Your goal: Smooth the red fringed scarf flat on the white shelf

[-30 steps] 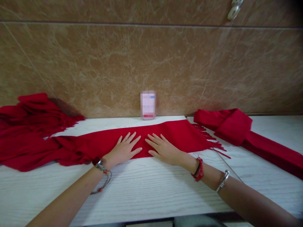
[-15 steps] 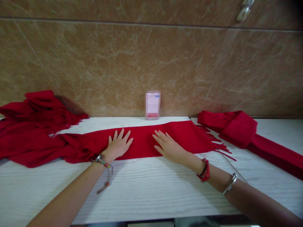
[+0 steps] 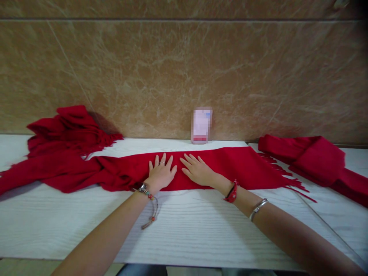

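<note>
A long red scarf [image 3: 238,166] with a fringed right end lies spread across the white wood-grain table [image 3: 186,226]. Both my hands press flat on its middle, fingers stretched out. My left hand [image 3: 161,174] wears a ring and a beaded bracelet. My right hand [image 3: 198,170] lies close beside it, with a red bracelet and a silver bangle on that arm. The scarf's left part [image 3: 86,172] is still bunched and wrinkled.
A pile of red scarves [image 3: 69,128] sits at the back left against the brown marble wall. A folded red scarf [image 3: 313,157] lies at the right. A small pink card [image 3: 201,125] leans on the wall behind my hands.
My hands slid apart along the scarf, then came back close together at its middle. The view has shifted to the left, so everything sits further right.
</note>
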Action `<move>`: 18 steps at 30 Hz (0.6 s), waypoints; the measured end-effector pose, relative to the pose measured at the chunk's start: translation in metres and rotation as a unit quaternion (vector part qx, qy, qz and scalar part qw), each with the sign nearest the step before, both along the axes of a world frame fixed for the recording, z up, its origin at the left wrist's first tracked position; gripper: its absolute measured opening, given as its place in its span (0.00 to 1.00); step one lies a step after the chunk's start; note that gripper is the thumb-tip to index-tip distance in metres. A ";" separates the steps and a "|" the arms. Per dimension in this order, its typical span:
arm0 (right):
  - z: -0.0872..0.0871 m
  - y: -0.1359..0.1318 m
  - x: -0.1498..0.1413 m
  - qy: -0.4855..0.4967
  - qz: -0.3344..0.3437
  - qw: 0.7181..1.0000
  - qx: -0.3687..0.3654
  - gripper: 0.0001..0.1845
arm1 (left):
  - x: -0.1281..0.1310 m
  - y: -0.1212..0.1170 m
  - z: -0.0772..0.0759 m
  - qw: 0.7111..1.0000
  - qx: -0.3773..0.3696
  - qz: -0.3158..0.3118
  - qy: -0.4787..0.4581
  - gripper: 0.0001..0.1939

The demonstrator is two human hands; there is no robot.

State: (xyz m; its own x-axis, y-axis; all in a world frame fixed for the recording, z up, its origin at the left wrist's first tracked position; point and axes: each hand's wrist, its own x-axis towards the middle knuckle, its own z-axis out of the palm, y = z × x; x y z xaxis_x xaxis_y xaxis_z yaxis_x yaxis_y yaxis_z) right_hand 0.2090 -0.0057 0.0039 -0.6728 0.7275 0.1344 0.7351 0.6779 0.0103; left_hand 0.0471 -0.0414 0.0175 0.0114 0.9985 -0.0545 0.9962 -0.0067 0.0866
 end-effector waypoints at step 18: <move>0.001 0.017 0.001 -0.001 -0.044 0.999 0.018 0.27 | -0.007 0.008 -0.006 0.999 0.033 -0.010 0.004 0.28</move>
State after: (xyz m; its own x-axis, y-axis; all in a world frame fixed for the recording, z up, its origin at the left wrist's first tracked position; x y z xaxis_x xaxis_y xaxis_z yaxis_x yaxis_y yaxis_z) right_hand 0.2104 0.0114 0.0049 -0.6073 0.7780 0.1611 0.7913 0.6104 0.0351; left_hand 0.0405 -0.0333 0.0116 0.0318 0.9994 0.0121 0.9964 -0.0327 0.0782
